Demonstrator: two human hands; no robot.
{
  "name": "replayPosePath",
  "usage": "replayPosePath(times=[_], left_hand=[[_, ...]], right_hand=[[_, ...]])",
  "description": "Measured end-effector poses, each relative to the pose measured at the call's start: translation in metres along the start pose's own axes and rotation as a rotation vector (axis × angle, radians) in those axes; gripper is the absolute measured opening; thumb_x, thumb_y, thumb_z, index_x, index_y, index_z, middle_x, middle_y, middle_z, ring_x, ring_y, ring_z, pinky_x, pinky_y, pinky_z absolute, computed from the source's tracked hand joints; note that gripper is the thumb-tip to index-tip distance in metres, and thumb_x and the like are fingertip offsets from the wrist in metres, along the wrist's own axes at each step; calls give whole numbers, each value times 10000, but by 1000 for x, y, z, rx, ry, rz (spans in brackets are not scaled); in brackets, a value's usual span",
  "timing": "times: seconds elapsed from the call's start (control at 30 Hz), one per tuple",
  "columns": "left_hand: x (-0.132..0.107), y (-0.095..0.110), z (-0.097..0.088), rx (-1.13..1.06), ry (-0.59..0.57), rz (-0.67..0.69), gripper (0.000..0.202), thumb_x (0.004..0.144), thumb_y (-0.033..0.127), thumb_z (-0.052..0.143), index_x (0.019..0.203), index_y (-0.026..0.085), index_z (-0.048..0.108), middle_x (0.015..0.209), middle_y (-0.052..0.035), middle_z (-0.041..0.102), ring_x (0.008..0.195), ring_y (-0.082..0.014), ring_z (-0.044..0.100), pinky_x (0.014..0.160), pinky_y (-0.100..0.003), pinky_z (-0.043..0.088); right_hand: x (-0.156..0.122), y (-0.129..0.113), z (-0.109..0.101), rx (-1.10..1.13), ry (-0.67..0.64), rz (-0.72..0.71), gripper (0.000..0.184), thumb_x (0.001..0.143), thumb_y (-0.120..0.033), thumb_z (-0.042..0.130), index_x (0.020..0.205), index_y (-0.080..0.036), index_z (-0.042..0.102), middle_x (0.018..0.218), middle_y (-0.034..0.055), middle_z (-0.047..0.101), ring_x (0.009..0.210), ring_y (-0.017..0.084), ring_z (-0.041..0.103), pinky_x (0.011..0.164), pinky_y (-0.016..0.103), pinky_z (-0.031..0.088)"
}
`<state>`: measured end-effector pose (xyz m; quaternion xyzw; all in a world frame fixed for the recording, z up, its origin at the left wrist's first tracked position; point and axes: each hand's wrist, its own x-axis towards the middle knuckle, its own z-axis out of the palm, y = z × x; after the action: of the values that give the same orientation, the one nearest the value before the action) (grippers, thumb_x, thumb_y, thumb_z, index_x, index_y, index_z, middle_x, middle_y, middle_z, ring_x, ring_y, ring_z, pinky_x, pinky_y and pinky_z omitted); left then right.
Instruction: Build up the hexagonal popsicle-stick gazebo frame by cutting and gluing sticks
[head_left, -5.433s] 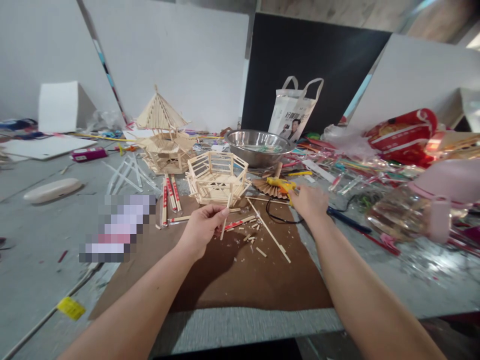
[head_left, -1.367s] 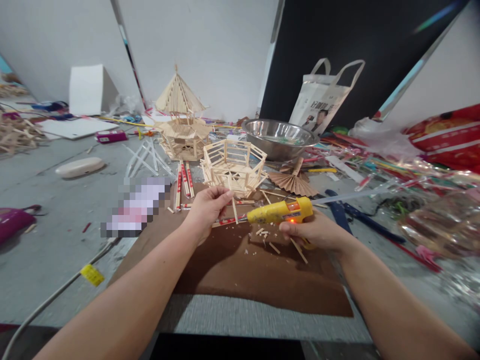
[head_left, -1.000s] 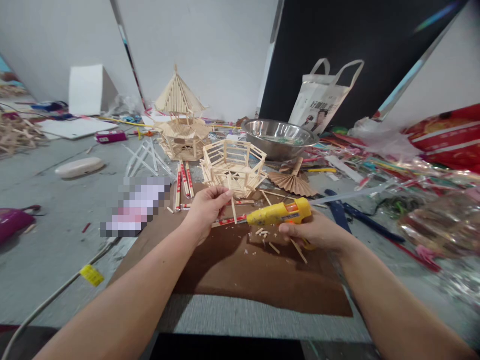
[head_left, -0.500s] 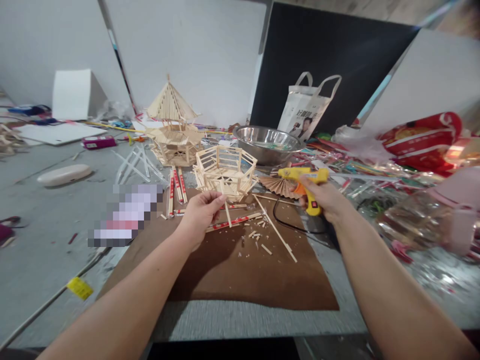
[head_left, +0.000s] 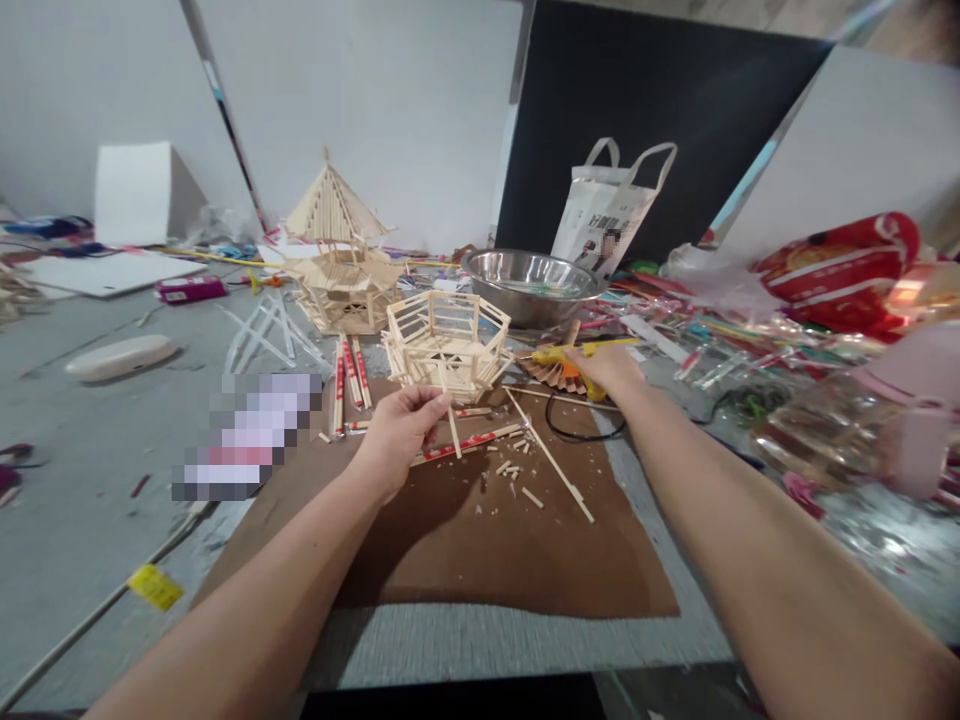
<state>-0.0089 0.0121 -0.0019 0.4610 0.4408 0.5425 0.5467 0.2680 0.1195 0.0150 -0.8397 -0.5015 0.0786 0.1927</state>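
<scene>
My left hand (head_left: 405, 430) pinches a thin wooden stick (head_left: 453, 425) between thumb and fingers, just in front of an open-topped wooden stick frame (head_left: 480, 370) with railings. My right hand (head_left: 613, 372) is closed round a yellow hot glue gun (head_left: 553, 355), now low and turned on its side over a folded paper fan (head_left: 551, 378). Its orange trigger shows below the fingers; most of the handle is hidden. Below the frame, a brown mat (head_left: 480, 560) carries cut stick pieces (head_left: 508, 468), a longer stick (head_left: 551, 460) and red-wrapped chopsticks (head_left: 471, 444).
A stick pavilion with a pointed roof (head_left: 334, 215) stands behind at left. Further back are a steel bowl (head_left: 480, 290) and a white bag (head_left: 600, 215). Plastic-wrapped clutter and a pink-lidded bottle (head_left: 817, 425) lie at right. The gun's black cord (head_left: 577, 436) loops beside the mat.
My right hand has brought the glue gun down and slightly left, tipping it from upright onto its side by the paper fan. My left hand keeps the stick almost still.
</scene>
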Motion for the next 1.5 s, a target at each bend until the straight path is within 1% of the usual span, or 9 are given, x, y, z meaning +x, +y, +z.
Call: replayPosePath(times=[0.1,0.23,0.4,0.5,0.73,0.83,1.0,1.1,1.5], left_hand=[[0,-2,0,7,-9,5,240,600,349,634,637,136,529,438,77,425,341,-22,334,330,-151,252],[0,-2,1,4,-11,-7,249,595,357,635,648,138,527,458,71,456,338,-23,338,326,-153,251],[-2,-1,2,25,-28,2,243,609,359,626,658,142,529,423,81,427,330,-26,326,327,-155,249],[-3,-2,2,44,-40,3,241,611,359,626,654,144,526,421,78,426,339,-30,329,332,-156,253],[-4,-4,5,75,-48,-10,238,620,357,618,631,142,516,441,68,444,351,-29,338,356,-161,268],[-5,-3,6,65,-46,-11,238,613,352,627,636,140,521,467,63,461,360,-27,343,356,-159,267],[-7,-2,8,47,-70,-55,248,618,360,626,633,141,511,427,64,436,354,-32,344,350,-156,263],[-8,-3,8,34,-81,-80,251,619,366,624,646,146,507,419,62,445,354,-40,370,354,-158,276],[-9,0,11,-51,-102,-119,229,601,319,648,626,143,504,434,52,478,375,-53,431,388,-177,341]], right_hand=[[-13,-6,-6,-223,43,-76,548,644,-538,522,910,-68,614,1004,248,561,961,339,509,709,392,394],[-56,-17,-19,-382,17,-345,338,736,-419,447,839,-158,636,892,135,624,850,261,559,645,314,390],[-129,-21,-29,-279,-525,-739,181,679,-332,526,700,-199,646,717,22,645,651,133,561,533,201,343],[-154,-19,-26,-270,-697,-744,149,658,-291,541,599,-184,626,588,16,618,525,113,530,464,203,304],[-155,-15,-19,-238,-668,-828,134,639,-205,519,530,-180,592,524,25,588,462,116,482,438,227,274],[-154,-19,-19,5,-723,-780,144,679,-242,508,572,-178,579,550,13,588,485,106,499,462,217,317],[-159,-30,-6,694,-906,-444,180,690,-341,556,696,-163,538,637,8,589,529,94,533,490,216,408],[-166,-33,7,952,-938,-297,212,664,-353,594,697,-157,520,632,12,603,521,90,545,467,209,412],[-177,-32,18,1074,-987,-147,257,606,-351,657,716,-154,533,571,9,630,469,98,570,434,203,426]])
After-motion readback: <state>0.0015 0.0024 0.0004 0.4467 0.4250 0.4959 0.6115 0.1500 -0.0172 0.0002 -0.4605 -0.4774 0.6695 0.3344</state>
